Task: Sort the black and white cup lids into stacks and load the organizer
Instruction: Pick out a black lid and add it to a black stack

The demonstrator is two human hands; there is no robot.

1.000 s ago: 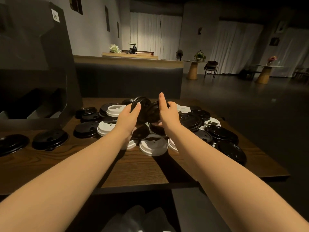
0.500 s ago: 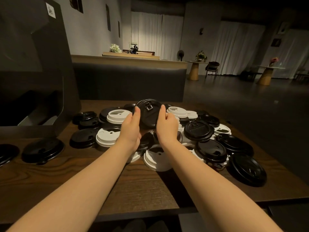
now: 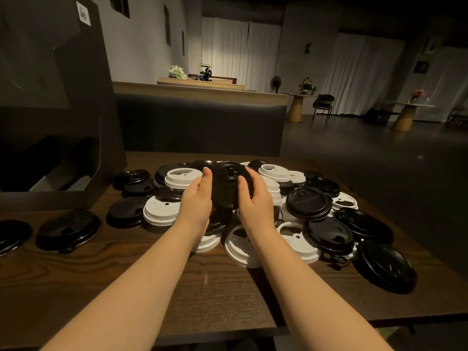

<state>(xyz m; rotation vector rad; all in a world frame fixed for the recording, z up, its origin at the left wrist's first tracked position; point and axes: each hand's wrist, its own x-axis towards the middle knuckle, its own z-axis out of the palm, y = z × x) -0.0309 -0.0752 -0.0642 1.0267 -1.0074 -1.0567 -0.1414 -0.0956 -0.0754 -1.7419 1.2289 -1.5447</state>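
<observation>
Fingers of the left hand (image 3: pixel 196 198) and right hand (image 3: pixel 254 202) clamp one round black plastic lid (image 3: pixel 231 184), with bare brown wooden table (image 3: pixel 215 295) at 6 o'clock.

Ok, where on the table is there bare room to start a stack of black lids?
Bare wood table shows along the near edge, under both forearms, in front of the white lid. The middle and right are crowded with the lid pile; the organizer fills the far left.

2 black lids (image 3: pixel 231 184) merged; both hands now clasp 1 stack.
</observation>
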